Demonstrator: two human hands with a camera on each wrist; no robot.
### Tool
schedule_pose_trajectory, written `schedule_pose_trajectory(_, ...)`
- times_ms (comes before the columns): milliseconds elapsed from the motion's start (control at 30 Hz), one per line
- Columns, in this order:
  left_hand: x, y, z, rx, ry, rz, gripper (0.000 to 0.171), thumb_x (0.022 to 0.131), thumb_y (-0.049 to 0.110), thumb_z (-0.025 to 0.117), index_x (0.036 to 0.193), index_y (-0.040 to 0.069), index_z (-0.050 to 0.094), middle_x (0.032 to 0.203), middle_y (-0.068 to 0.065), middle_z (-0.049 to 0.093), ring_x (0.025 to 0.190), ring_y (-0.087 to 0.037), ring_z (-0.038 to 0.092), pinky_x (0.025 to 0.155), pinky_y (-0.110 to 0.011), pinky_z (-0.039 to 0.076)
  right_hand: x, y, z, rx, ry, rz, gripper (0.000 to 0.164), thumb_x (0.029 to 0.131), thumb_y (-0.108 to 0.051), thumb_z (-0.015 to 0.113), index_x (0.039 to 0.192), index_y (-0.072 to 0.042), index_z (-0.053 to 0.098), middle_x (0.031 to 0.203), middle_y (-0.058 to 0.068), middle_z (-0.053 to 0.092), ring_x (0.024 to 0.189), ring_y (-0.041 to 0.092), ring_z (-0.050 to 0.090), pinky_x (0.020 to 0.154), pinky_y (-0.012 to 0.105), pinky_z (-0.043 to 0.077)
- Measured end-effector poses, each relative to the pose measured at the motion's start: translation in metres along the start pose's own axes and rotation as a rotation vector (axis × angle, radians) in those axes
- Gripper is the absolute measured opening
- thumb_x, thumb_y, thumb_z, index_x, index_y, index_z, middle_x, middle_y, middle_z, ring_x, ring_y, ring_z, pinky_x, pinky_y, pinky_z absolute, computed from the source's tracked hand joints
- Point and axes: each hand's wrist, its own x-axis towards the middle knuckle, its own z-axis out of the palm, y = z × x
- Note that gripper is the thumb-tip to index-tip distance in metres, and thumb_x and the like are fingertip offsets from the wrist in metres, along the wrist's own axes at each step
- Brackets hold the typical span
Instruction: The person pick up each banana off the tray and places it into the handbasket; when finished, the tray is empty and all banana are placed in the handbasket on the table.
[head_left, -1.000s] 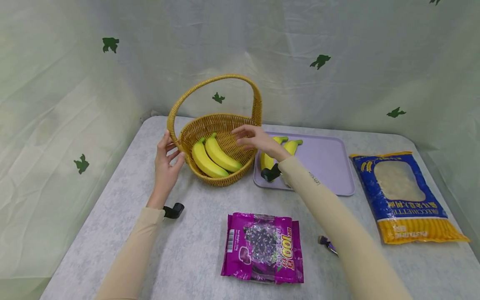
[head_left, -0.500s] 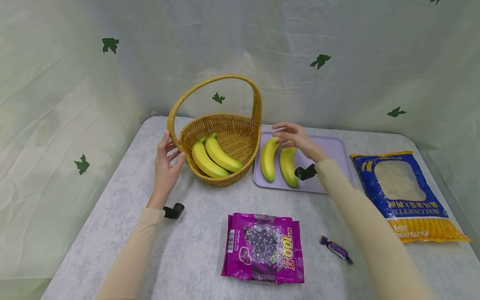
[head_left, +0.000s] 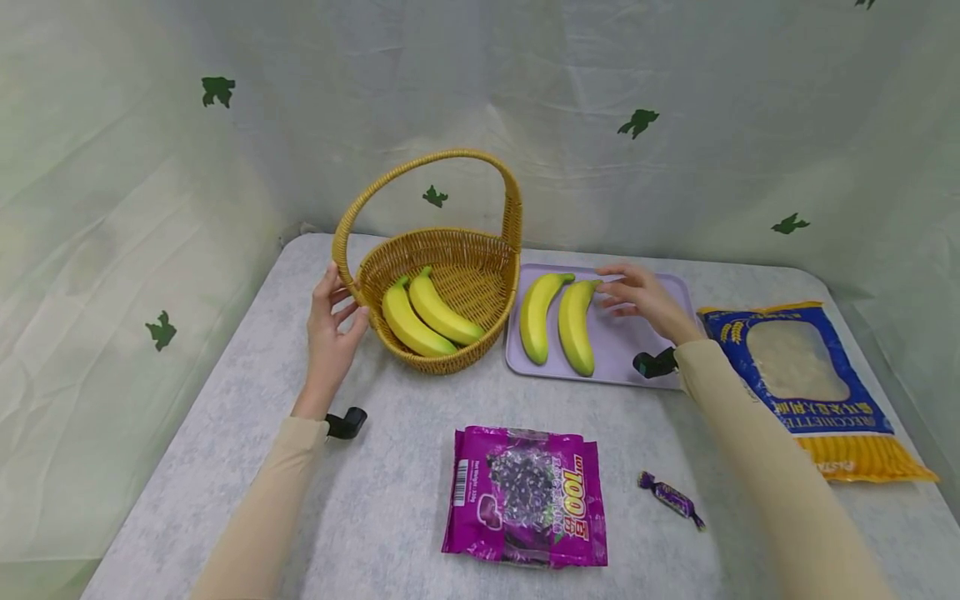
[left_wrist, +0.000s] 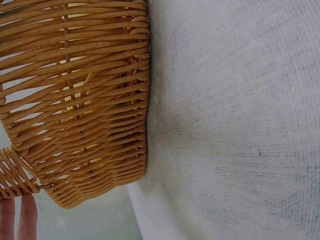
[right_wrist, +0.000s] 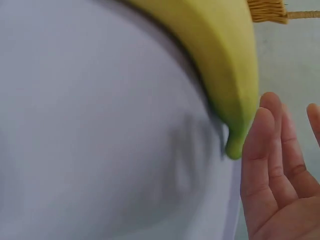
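Note:
Two bananas [head_left: 433, 317] lie inside the wicker basket [head_left: 480, 354], against its left side. Beside the basket, two more bananas rest on a lilac tray [head_left: 637, 367]: one on the left [head_left: 538, 321] and one on the right [head_left: 576, 333]. My left hand [head_left: 333, 333] touches the basket's outer left side, its fingertips at the foot of the handle, as the left wrist view also shows. Over the tray, my right hand [head_left: 641, 300] has extended fingers close to the stem of the right banana [right_wrist: 227, 65]. Nothing is held in that hand.
A purple candy bag [head_left: 525, 498] lies at the front middle of the table, with a small wrapped candy [head_left: 672, 497] to its right. A blue and yellow pasta bag [head_left: 817, 392] lies at the right, partly behind the right sleeve. A pale curtain [head_left: 420, 83] hangs behind the table.
My right hand has moved right, from over the basket to beside the right banana on the tray. The left hand stays at the basket, and the bananas have not moved.

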Motion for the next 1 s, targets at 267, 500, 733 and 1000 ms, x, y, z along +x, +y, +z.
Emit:
schedule_pose_trajectory(267, -0.001, 0.002, -0.002, 0.011, 0.004, -0.008, 0.072, 0.088, -0.013, 0.055, 0.149, 0.009, 0.022, 0.129, -0.028, 0.039, 0.114, -0.04, 0.047, 0.091, -0.062, 0.043, -0.006, 0.011, -0.001, -0.061, -0.092, 0.059, 0.05, 0.099, -0.022, 0.053, 0.143, -0.004, 0.038, 0.13, 0.028, 0.05, 0.105, 0.038, 0.058, 0.088, 0.046, 0.05)
schedule_pose_trajectory(500, -0.002, 0.004, -0.002, 0.02, -0.007, -0.016, 0.075, 0.088, -0.013, 0.057, 0.149, 0.01, 0.02, 0.13, -0.028, 0.039, 0.115, -0.041, 0.047, 0.089, -0.062, 0.044, -0.007, 0.01, 0.007, -0.138, -0.199, 0.086, 0.055, 0.098, -0.022, 0.055, 0.147, -0.011, 0.033, 0.128, 0.028, 0.05, 0.1, 0.037, 0.06, 0.084, 0.046, 0.052)
schedule_pose_trajectory(733, -0.001, 0.005, -0.002, 0.028, -0.011, -0.013, 0.074, 0.088, -0.013, 0.057, 0.149, 0.009, 0.02, 0.131, -0.028, 0.039, 0.115, -0.042, 0.047, 0.09, -0.059, 0.045, -0.006, 0.006, 0.022, -0.169, -0.268, 0.075, 0.063, 0.096, -0.022, 0.057, 0.15, -0.014, 0.026, 0.124, 0.028, 0.049, 0.094, 0.036, 0.062, 0.081, 0.047, 0.054)
schedule_pose_trajectory(1000, -0.001, 0.004, -0.001, 0.024, -0.019, -0.007, 0.073, 0.089, -0.012, 0.057, 0.149, 0.009, 0.02, 0.13, -0.028, 0.04, 0.115, -0.043, 0.047, 0.089, -0.06, 0.045, -0.004, 0.002, 0.038, -0.258, -0.209, 0.05, 0.067, 0.092, -0.023, 0.064, 0.15, -0.011, 0.031, 0.112, 0.024, 0.046, 0.086, 0.032, 0.056, 0.077, 0.046, 0.054)
